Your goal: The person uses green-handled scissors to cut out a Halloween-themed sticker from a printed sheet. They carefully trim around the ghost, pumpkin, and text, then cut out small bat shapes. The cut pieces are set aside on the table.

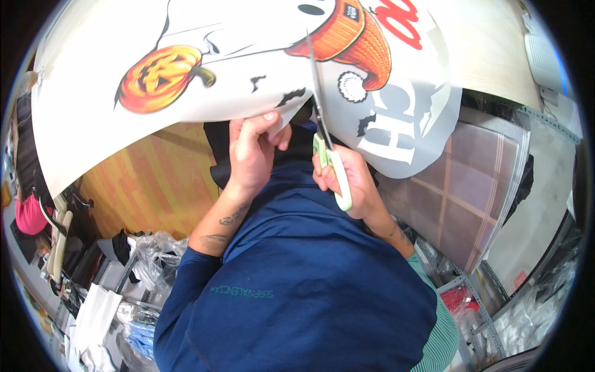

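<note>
A large printed transfer film sheet [241, 95] lies over the work table, its near edge hanging past the table front. Its print shows a white ghost, a jack-o'-lantern, small bats, an orange knit hat and lettering. My left hand [253, 151] pinches the near edge between thumb and fingers, close to a slit. In my right hand [346, 181] are scissors [343, 186] with pale green handles, held by the loops. Their long blades point away from me, lying along the cut between the ghost side and the translucent part on the right.
At right stands a stack covered in brown checked material [460, 186], below the film's hanging corner. A white device [544, 60] sits at the table's far right. Metal shelving [479, 316] and plastic-wrapped goods [158, 260] lie behind me. Wood-patterned flooring [148, 181] shows at left.
</note>
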A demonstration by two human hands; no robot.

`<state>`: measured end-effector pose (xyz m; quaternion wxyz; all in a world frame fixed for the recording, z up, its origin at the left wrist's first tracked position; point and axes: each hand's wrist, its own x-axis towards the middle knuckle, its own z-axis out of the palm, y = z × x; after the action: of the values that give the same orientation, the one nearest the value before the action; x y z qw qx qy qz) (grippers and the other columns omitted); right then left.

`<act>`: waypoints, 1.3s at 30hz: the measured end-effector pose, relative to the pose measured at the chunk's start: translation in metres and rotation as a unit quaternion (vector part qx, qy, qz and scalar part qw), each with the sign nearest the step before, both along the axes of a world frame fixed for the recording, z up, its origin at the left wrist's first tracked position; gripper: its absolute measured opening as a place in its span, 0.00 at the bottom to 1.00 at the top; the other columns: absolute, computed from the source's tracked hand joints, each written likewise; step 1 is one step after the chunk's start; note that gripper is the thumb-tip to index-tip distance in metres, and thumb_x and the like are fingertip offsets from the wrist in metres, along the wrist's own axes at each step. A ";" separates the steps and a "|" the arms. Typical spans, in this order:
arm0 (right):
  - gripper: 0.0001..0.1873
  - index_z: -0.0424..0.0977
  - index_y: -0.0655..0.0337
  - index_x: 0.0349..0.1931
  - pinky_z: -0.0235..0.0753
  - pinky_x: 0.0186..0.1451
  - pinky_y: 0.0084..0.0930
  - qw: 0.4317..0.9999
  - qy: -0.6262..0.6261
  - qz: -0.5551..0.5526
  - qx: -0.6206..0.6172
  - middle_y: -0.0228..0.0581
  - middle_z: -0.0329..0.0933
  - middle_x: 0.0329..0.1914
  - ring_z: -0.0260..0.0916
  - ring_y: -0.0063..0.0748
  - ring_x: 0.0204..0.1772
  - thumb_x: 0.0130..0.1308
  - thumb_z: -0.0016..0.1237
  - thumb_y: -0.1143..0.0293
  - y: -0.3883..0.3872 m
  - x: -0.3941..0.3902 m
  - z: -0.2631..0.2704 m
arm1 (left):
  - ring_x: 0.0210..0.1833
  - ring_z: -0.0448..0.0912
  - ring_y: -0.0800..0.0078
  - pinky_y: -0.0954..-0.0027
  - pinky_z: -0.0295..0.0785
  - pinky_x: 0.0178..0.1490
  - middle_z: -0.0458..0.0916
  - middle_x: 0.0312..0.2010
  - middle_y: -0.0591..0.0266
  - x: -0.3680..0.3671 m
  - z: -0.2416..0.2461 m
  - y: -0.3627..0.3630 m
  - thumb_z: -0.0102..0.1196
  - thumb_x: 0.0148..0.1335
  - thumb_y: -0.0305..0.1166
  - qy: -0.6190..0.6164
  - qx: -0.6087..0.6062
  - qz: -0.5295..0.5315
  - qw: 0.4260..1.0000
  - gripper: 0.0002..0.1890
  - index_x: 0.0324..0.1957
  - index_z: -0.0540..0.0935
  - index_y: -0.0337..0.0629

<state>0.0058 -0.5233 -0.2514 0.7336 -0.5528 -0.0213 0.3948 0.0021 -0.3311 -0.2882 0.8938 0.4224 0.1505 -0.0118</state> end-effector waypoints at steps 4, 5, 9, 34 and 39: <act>0.08 0.70 0.62 0.35 0.52 0.27 0.12 0.998 -0.054 -0.015 -0.031 0.20 0.62 0.25 0.52 0.08 0.26 0.70 0.48 0.68 0.001 0.007 -0.011 | 0.25 0.77 0.74 0.76 0.72 0.28 0.77 0.28 0.58 0.003 0.027 -0.027 0.46 0.74 0.40 0.028 0.024 0.064 0.997 0.17 0.43 0.74 0.31; 0.08 0.71 0.63 0.36 0.51 0.27 0.12 0.997 -0.071 -0.012 -0.042 0.20 0.62 0.24 0.52 0.08 0.26 0.70 0.48 0.68 0.001 0.009 -0.011 | 0.26 0.75 0.72 0.74 0.71 0.28 0.79 0.39 0.52 0.000 0.018 -0.027 0.45 0.74 0.43 0.016 0.103 0.034 0.994 0.20 0.48 0.73 0.31; 0.08 0.72 0.63 0.36 0.51 0.26 0.13 0.996 -0.064 -0.021 -0.063 0.19 0.62 0.23 0.52 0.08 0.25 0.69 0.50 0.67 0.007 0.014 -0.003 | 0.22 0.73 0.78 0.77 0.68 0.24 0.82 0.36 0.51 0.016 0.028 -0.034 0.52 0.71 0.39 0.005 0.138 0.063 0.988 0.17 0.46 0.76 0.31; 0.15 0.68 0.60 0.28 0.58 0.29 0.16 0.993 0.054 0.090 -0.049 0.24 0.64 0.21 0.58 0.13 0.25 0.73 0.46 0.61 -0.025 0.018 0.020 | 0.26 0.84 0.64 0.71 0.80 0.29 0.84 0.34 0.42 0.011 0.028 -0.015 0.40 0.75 0.33 0.034 0.049 0.067 0.996 0.16 0.43 0.75 0.26; 0.13 0.69 0.62 0.28 0.56 0.28 0.15 0.980 0.026 0.157 -0.118 0.20 0.62 0.22 0.55 0.10 0.26 0.72 0.49 0.66 -0.028 0.036 0.020 | 0.27 0.85 0.63 0.70 0.81 0.31 0.84 0.33 0.44 0.010 0.028 -0.013 0.41 0.75 0.33 0.052 0.079 0.081 0.992 0.16 0.44 0.75 0.24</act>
<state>0.0418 -0.5510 -0.2318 0.5922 -0.6150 -0.0417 0.5189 0.0116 -0.3443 -0.2603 0.8466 0.4769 0.2309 0.0507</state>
